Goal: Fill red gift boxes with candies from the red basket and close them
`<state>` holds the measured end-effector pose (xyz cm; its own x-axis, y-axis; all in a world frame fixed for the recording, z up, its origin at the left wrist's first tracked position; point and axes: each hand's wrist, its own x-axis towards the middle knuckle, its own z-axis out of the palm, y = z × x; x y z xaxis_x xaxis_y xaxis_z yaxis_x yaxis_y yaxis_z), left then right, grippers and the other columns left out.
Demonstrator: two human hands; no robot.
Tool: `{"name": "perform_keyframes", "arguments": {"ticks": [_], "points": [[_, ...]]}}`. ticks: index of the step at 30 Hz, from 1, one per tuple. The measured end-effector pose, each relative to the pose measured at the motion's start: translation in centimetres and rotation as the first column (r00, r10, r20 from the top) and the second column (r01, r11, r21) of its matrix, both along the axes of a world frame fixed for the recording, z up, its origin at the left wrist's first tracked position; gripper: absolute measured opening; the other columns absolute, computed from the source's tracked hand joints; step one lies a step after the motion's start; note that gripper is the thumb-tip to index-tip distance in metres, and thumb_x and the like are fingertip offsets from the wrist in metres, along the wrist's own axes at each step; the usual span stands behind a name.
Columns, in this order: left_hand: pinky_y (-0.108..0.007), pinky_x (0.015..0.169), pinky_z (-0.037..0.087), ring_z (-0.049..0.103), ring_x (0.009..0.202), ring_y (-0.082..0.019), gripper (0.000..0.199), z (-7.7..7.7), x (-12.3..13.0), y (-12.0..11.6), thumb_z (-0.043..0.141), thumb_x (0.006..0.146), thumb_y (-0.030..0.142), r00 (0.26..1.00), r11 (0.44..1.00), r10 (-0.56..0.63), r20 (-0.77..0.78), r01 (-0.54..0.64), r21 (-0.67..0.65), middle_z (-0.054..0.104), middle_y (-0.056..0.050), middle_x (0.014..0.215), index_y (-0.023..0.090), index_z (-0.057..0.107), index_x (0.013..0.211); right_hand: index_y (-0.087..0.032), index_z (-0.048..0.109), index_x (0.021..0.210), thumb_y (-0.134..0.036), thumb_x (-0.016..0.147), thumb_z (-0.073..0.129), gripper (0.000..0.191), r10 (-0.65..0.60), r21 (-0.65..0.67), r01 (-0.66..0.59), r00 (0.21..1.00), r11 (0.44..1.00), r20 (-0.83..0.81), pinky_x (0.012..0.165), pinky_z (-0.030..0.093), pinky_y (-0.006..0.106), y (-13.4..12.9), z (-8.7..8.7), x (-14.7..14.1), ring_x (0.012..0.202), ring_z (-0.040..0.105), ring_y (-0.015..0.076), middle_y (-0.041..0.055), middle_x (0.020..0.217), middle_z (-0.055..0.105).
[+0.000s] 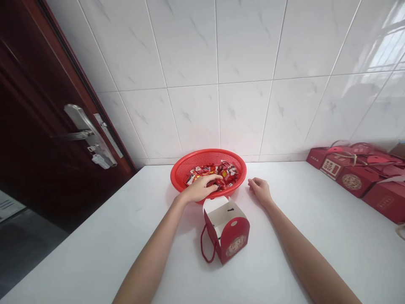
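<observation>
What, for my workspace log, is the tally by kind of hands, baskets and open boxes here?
Left hand and right hand: 2
Red perforated basket: 1
Open red gift box: 1
Total: 4

— Left forearm [155, 249]?
— Bare, slender, smooth; tapers to a narrow wrist [180, 199].
— Right forearm [303, 249]?
— Same build, bare right to the lower edge of view.
— And beyond the wrists?
— Left hand [200, 188] and right hand [260, 191], both bare; fingers [210, 178] slim, tapering. Nails too small to make out.
</observation>
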<state>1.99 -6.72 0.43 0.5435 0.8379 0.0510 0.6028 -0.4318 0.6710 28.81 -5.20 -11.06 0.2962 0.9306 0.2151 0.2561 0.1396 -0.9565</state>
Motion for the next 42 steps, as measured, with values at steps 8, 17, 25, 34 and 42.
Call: {"name": "perform_keyframes", "arguments": {"ticks": [8, 17, 25, 34, 42], "points": [[-0.042, 0.111, 0.045, 0.051, 0.137, -0.032, 0.050, -0.4, -0.1, 0.4, 0.063, 0.083, 0.040, 0.994, 0.999, -0.010, 0.106, 0.015, -0.042, 0.060, -0.007, 0.142, 0.024, 0.060, 0.131, -0.021, 0.056, 0.055, -0.072, 0.072, 0.060, 0.054, 0.001, 0.007, -0.001, 1.000, 1.000, 0.009, 0.052, 0.040, 0.029, 0.1, -0.2, 0.0, 0.048, 0.049, 0.0158, 0.0028, 0.049, 0.059], [-0.042, 0.114, 0.043, 0.051, 0.137, -0.031, 0.053, -0.6, -0.1, 0.5, 0.070, 0.078, 0.043, 0.995, 1.000, 0.026, 0.101, -0.027, 0.007, 0.061, -0.006, 0.142, 0.025, 0.062, 0.128, -0.021, 0.056, 0.054, -0.069, 0.071, 0.062, 0.051, 0.003, -0.006, -0.003, 1.000, 1.000, -0.007, 0.051, 0.039, 0.029, 0.2, -0.2, 0.1, 0.046, 0.048, 0.0145, 0.0024, 0.050, 0.059], [-0.040, 0.112, 0.044, 0.055, 0.133, -0.031, 0.057, -0.5, 0.1, 0.6, 0.074, 0.074, 0.045, 0.993, 0.995, 0.067, 0.100, -0.074, 0.068, 0.064, -0.007, 0.138, 0.023, 0.066, 0.126, -0.021, 0.057, 0.055, -0.071, 0.070, 0.063, 0.053, 0.016, -0.003, -0.016, 1.000, 1.000, -0.020, 0.049, 0.040, 0.029, 0.3, -0.3, 0.2, 0.046, 0.048, 0.0144, 0.0029, 0.050, 0.059], [-0.037, 0.099, 0.051, 0.063, 0.116, -0.029, 0.041, -0.7, 0.3, 0.5, 0.075, 0.072, 0.042, 0.990, 0.987, 0.086, 0.114, -0.100, 0.122, 0.071, -0.005, 0.121, 0.022, 0.071, 0.108, -0.020, 0.057, 0.055, -0.071, 0.068, 0.064, 0.052, 0.010, -0.010, -0.010, 1.000, 1.000, -0.025, 0.050, 0.040, 0.029, 0.2, -0.3, 0.2, 0.046, 0.047, 0.0139, 0.0021, 0.050, 0.058], [-0.035, 0.088, 0.051, 0.065, 0.101, -0.026, 0.035, -1.2, 0.4, 0.6, 0.074, 0.073, 0.044, 0.985, 0.974, 0.133, 0.113, -0.151, 0.171, 0.071, -0.003, 0.106, 0.022, 0.070, 0.099, -0.020, 0.057, 0.056, -0.074, 0.069, 0.063, 0.055, 0.018, -0.009, -0.018, 1.000, 1.000, -0.004, 0.051, 0.039, 0.029, 0.1, -0.1, 0.2, 0.046, 0.047, 0.0142, 0.0024, 0.050, 0.059]]}}
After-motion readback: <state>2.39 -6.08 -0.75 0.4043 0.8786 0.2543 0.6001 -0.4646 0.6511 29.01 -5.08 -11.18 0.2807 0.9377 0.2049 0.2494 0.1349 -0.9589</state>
